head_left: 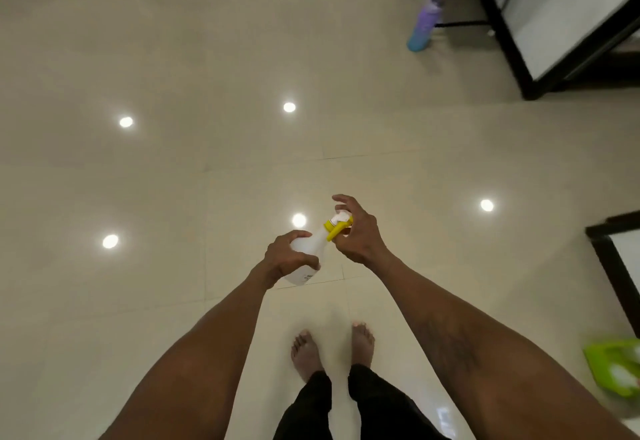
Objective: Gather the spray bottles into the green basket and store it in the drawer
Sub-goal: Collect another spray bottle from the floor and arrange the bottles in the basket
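Observation:
A white spray bottle with a yellow trigger head is held in front of me above the floor, tilted with its head up to the right. My left hand grips its white body. My right hand is wrapped around the yellow and white spray head. The green basket shows at the lower right edge, blurred, with something white inside; only part of it is in view.
A purple and blue water bottle stands on the cream tiled floor at the upper right, beside a black-framed table. Another black-framed piece of furniture is at the right edge. My bare feet are below my hands.

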{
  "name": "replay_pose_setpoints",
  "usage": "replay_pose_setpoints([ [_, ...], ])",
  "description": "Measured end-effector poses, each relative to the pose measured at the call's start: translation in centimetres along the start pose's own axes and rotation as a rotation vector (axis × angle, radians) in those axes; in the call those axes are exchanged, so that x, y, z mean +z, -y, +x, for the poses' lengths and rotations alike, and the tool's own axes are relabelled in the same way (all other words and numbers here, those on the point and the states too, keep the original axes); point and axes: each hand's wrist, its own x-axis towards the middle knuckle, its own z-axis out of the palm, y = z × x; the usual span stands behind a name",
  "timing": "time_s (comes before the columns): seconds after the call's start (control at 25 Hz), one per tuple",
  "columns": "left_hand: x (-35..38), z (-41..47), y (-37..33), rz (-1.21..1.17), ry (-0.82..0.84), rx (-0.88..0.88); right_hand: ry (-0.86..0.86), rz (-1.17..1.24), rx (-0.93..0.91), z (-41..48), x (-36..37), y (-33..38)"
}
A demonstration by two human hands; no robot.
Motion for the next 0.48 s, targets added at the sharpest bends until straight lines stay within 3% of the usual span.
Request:
replay_pose_setpoints([
  [0.16, 5.0, 0.3, -4.6, 0.067, 0.169, 0.052, -0.224, 0.289, 0.253, -3.1, -5.5, -3.8],
  [0.32, 11.7, -0.8, -8.5, 0.153, 0.321, 0.102, -0.336, 0.546, 0.486, -7.2, -9.7, -8.1],
  [0.48, 19.4, -2.9, -10.8, 0.267, 0.421, 0.149, -0.523, 0.640, 0.557, -13.2, -13.7, -12.4],
])
